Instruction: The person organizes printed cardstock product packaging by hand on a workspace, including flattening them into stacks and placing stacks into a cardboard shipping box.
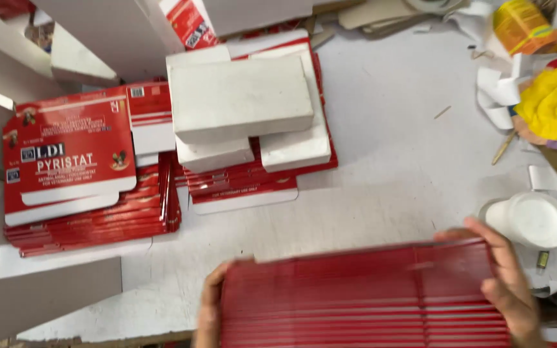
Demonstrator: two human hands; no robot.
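Head view. Nearest the camera, a fanned stack of flat red cartons [365, 299] is held on edge between both hands, low over the white tabletop [381, 167]. The left hand [209, 309] presses its left end; the right hand [507, 283] wraps the right end, fingers over the top corner. Each grip is closed on the stack; the edges are blurred. Just beside the right hand stands a white pot [533, 219], seemingly of glue. Further back lie a pile of printed red cartons [75, 180] and, on a second red pile [253, 180], several white blocks [243, 96] as weights.

Risks, as judged: the slick sheets, squeezed only at the ends, could bow and spill out of the middle; a rightward swing could knock the pot and soil the cartons.
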